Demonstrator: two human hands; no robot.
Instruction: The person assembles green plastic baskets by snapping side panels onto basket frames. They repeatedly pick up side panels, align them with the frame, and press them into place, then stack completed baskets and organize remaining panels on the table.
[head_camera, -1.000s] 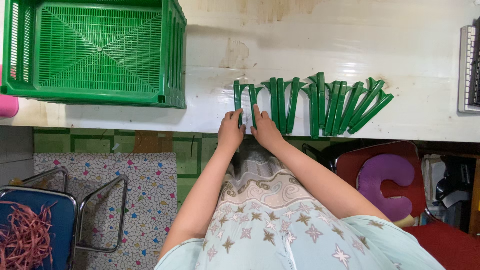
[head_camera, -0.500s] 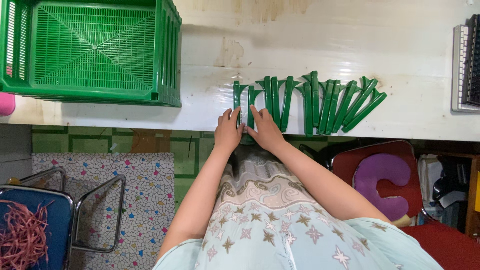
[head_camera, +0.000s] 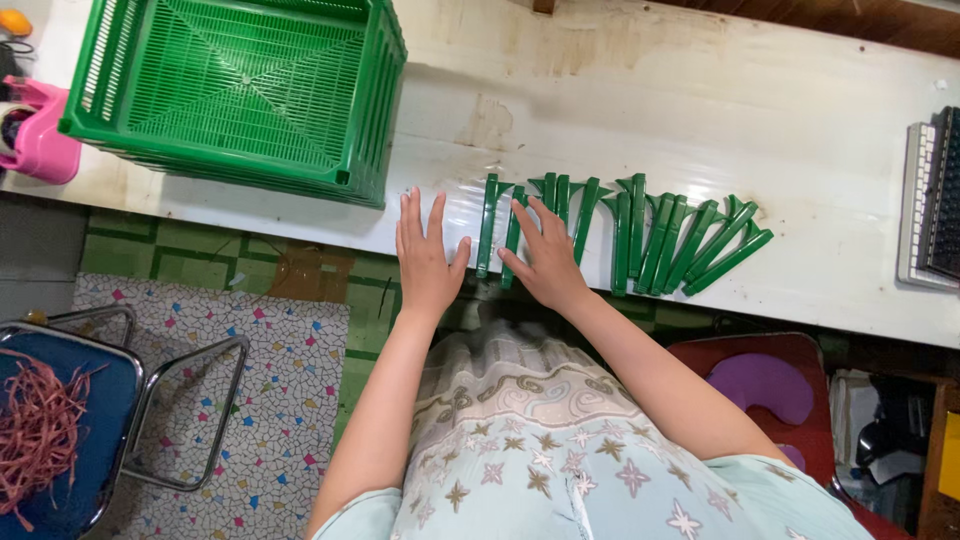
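Head view, looking down at the white worktop (head_camera: 700, 110). My left hand (head_camera: 427, 255) lies flat, palm down, fingers spread, grip released, holding nothing; it sits just beside the leftmost green plastic strip (head_camera: 487, 225) without clearly touching it. My right hand (head_camera: 545, 255) is also open, fingers laid over the left end of the row of green plastic strips (head_camera: 640, 235), pressing on two or three of them, not clasping any. The strips lie side by side near the worktop's front edge, roughly upright on the left, fanning to a slant on the right. A green plastic crate (head_camera: 240, 90) stands upside down, well to the left. A pink container (head_camera: 40, 135) is at the far left edge, a keyboard (head_camera: 935, 205) at the far right.
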